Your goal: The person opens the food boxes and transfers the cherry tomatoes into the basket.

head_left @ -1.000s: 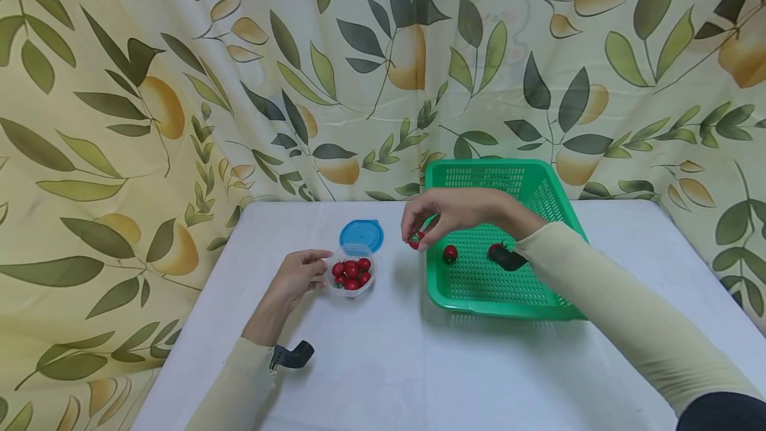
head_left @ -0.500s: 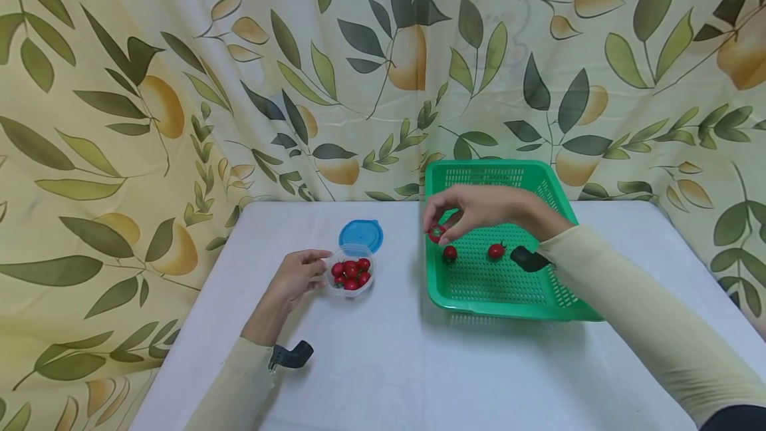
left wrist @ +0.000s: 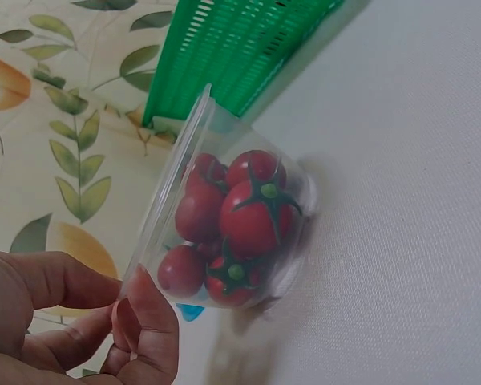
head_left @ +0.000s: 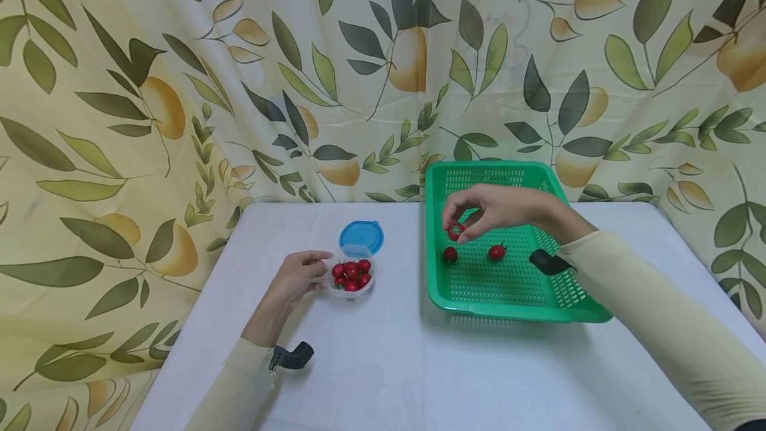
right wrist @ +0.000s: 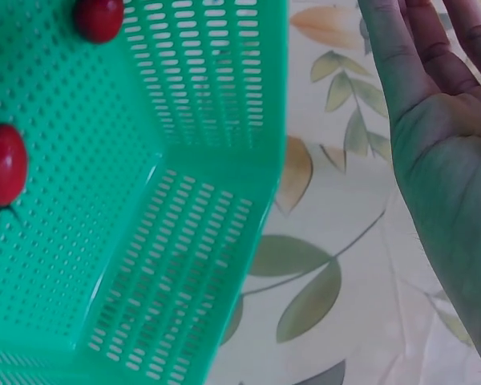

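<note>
With its thumb and fingertips, my left hand pinches the rim of a clear plastic container. Several red cherry tomatoes with green stems fill the container, which stands on the table. My right hand holds a cherry tomato by its fingertips, above the left part of a green basket. On the basket's floor lie two more tomatoes: one just below the held one, another further right. In the right wrist view, the right fingertips and held tomato are out of frame.
A blue lid lies on the white table behind the container. A leaf-and-fruit patterned curtain hangs along the table's back edge. Dark wrist cameras sit on both wrists.
My right hand has moved right with the tomato, from beside the basket's left rim to over its inside. The left hand and the container have stayed in place.
</note>
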The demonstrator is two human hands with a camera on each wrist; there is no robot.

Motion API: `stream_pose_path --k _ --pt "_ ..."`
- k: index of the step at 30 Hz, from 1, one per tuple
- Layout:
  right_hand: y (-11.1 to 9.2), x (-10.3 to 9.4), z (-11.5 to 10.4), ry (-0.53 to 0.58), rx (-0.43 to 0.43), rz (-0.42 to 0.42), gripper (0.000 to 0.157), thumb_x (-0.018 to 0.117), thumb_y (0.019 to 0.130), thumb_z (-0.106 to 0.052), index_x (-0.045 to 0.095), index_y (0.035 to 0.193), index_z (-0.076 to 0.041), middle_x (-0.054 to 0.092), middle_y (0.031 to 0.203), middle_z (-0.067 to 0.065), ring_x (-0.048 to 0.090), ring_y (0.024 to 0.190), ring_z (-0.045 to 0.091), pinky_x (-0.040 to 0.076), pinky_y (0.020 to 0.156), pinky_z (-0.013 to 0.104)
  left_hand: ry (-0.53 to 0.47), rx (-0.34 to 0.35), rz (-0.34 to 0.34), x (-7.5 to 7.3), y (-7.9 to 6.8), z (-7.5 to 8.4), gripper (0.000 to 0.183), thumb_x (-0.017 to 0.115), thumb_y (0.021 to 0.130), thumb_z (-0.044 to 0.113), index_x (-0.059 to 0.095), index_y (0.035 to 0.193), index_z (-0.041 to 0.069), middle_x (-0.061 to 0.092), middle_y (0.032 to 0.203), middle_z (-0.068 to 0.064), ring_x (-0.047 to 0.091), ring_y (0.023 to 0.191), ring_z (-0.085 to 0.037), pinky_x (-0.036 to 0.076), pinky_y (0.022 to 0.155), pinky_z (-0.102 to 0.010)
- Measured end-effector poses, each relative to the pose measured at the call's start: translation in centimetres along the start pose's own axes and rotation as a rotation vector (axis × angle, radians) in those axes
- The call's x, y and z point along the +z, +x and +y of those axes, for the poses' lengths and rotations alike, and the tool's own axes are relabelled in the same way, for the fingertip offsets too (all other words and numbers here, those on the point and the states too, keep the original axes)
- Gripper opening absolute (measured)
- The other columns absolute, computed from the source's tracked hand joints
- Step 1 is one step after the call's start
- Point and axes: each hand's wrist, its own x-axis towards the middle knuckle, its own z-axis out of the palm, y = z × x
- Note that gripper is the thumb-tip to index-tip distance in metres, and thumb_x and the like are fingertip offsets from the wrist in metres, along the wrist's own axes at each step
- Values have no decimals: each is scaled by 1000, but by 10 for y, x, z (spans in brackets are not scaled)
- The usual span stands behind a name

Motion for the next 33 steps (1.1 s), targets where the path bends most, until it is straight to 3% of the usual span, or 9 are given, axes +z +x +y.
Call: stream_pose_path --k 9,26,33 --pt "-15 -4 13 -10 16 30 26 78 90 -18 68 115 -17 64 116 8 62 110 29 56 97 37 -7 1 -1 0 0 -2 30 56 102 6 67 129 4 58 106 -14 58 84 -22 59 75 -29" --pt "-37 -10 32 23 31 103 28 77 90 -15 67 116 -10 64 117 13 62 111 29 56 95 33 -20 10 -8 0 -2 -1 30 56 102 5 66 130 3 58 105 -14 58 83 -21 58 74 -29" --pt "-39 -11 33 -13 18 166 41 78 90 -15 63 128 -8 63 127 10 62 117 24 54 100 34 -27 9 -11 1 -1 -1 30 56 102 5 66 130 3 57 105 -14 58 84 -21 58 74 -29"
